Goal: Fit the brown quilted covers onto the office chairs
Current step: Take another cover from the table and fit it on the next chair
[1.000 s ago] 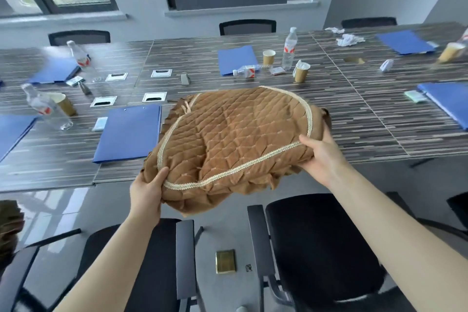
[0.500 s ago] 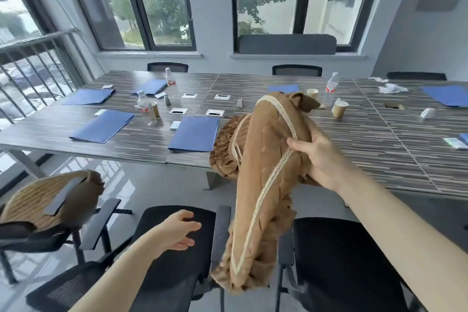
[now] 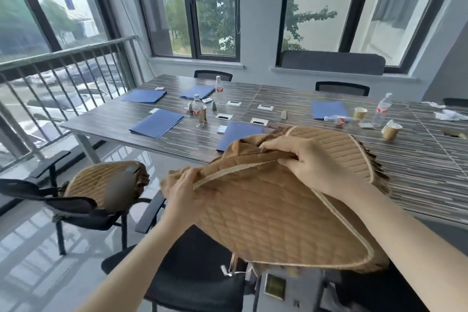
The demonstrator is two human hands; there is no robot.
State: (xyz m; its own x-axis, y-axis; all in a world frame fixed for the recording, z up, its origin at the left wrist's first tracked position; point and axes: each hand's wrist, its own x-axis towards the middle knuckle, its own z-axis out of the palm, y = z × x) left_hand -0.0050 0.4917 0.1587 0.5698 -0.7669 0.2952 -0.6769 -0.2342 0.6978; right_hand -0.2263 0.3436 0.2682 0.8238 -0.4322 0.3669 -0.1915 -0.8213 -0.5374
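I hold a brown quilted cover (image 3: 273, 213) with cream piping in the air above the chairs. My left hand (image 3: 184, 192) grips its left edge at the piping. My right hand (image 3: 301, 159) clutches the bunched upper edge, fingers curled into the fabric. Under the cover stands a bare black office chair (image 3: 187, 276), its seat partly hidden by the cloth. A second black chair (image 3: 379, 294) shows at the lower right. To the left, another chair (image 3: 76, 200) wears a brown quilted cover (image 3: 101, 182) on its seat.
A long striped conference table (image 3: 291, 154) runs behind, carrying blue folders (image 3: 157, 123), water bottles (image 3: 381, 110), paper cups (image 3: 391, 130) and crumpled tissues. A metal railing (image 3: 63, 78) and windows line the left. More chairs stand at the far side. A small brass floor plate (image 3: 274, 286) lies between chairs.
The cover hung folded from my right hand alone; now my left hand has taken its left edge and it is spread wide. My view has swung up and left.
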